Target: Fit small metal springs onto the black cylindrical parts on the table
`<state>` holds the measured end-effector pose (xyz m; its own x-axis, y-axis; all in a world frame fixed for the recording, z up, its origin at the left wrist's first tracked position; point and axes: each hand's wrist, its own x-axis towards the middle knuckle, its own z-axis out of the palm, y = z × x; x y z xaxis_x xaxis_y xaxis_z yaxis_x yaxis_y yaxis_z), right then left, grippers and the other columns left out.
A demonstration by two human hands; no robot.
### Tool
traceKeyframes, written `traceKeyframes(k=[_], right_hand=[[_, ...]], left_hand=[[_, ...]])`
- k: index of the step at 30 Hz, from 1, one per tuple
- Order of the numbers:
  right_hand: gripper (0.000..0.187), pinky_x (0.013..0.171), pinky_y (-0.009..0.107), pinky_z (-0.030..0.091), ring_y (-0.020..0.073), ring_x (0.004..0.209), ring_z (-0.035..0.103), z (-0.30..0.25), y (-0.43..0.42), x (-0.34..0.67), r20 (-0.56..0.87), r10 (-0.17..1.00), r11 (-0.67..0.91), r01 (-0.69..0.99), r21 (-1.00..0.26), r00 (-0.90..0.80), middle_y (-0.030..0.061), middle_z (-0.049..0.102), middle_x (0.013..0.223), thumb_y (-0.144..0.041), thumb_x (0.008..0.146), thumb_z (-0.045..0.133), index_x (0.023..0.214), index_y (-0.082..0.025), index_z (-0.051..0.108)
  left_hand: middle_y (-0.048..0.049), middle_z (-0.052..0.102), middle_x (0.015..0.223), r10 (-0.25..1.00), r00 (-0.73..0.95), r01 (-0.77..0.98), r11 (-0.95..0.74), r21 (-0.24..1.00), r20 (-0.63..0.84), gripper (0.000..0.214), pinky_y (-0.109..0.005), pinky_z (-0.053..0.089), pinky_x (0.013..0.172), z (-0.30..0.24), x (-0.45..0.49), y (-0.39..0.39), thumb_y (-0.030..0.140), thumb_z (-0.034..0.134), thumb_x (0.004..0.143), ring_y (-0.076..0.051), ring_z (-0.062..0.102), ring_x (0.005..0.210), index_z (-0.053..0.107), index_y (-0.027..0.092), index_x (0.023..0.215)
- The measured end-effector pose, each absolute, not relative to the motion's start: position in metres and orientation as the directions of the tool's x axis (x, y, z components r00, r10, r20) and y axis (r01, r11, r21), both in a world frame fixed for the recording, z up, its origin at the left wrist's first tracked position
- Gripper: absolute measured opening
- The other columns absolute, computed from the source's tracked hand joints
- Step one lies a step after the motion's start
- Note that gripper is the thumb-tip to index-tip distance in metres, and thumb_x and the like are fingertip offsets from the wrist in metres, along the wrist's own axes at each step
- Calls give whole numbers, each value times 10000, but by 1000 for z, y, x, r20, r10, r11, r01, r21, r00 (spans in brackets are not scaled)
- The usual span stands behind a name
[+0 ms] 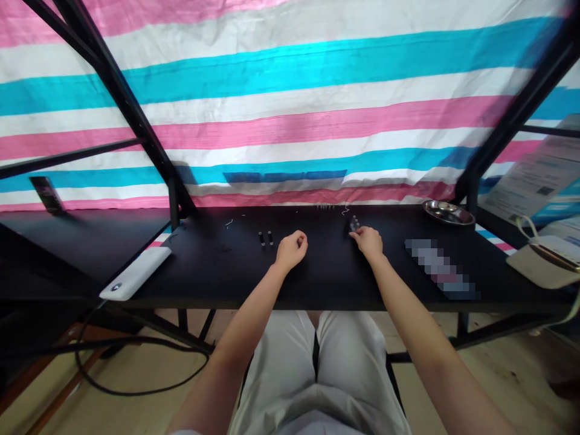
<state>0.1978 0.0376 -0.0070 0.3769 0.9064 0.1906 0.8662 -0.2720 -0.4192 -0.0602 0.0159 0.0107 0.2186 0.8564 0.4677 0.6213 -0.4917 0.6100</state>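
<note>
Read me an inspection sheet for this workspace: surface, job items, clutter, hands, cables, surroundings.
Surface: black tabletop, small pale scraps toward the back.
Job items: two small dark cylinders left of the left hand; small cluster at the right hand.
Clutter: metal dish, pixelated rectangular item, white elongated device.
Hands: left curled over the tabletop, contents unclear; right fingertips at the cluster, grip unclear.
Cables: black cable looping below the tabletop, left side.
Surroundings: striped sheet behind, black frame.
</note>
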Motion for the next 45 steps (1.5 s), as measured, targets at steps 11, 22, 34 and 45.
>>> traceKeyframes(k=[11, 22, 34, 45], right_hand=[[316, 710, 301, 443, 240, 866, 617, -6, 32, 198, 158, 909, -286, 852, -439, 387, 110, 664, 906, -443, 750, 573, 916, -191, 664], [264, 659, 289, 392, 208, 718, 594, 8, 12, 188, 324, 798, -227, 751, -620, 509, 62, 633, 774, -411, 788, 476, 897, -184, 556], [213, 612, 229, 409, 114, 562, 507, 3, 0, 162, 620, 763, 316, 731, -604, 182, -5, 533, 646, -405, 830, 400, 840, -202, 462], [239, 620, 218, 426, 111, 599, 531, -1, -5, 142, 554, 815, 480, 734, -481, -170, -1, 555, 705, -377, 839, 410, 967, -204, 512]], left_hand=[[-6, 590, 576, 916, -74, 738, -216, 639, 395, 225, -228, 412, 625, 9, -70, 27, 272, 391, 844, -138, 583, 593, 580, 181, 925], [-155, 656, 880, 968, -36, 920, -65, 387, 249, 313, -336, 469, 706, 9, -72, 26, 252, 473, 801, -264, 636, 800, 582, 156, 1079], [-144, 647, 876, 979, -62, 929, -16, 371, 196, 215, -350, 467, 701, 10, -72, 27, 273, 469, 828, -260, 633, 808, 591, 169, 972], [-89, 647, 775, 956, 31, 914, -145, 379, 293, 219, -277, 433, 641, 12, -69, 25, 309, 461, 844, -216, 622, 736, 601, 187, 960]])
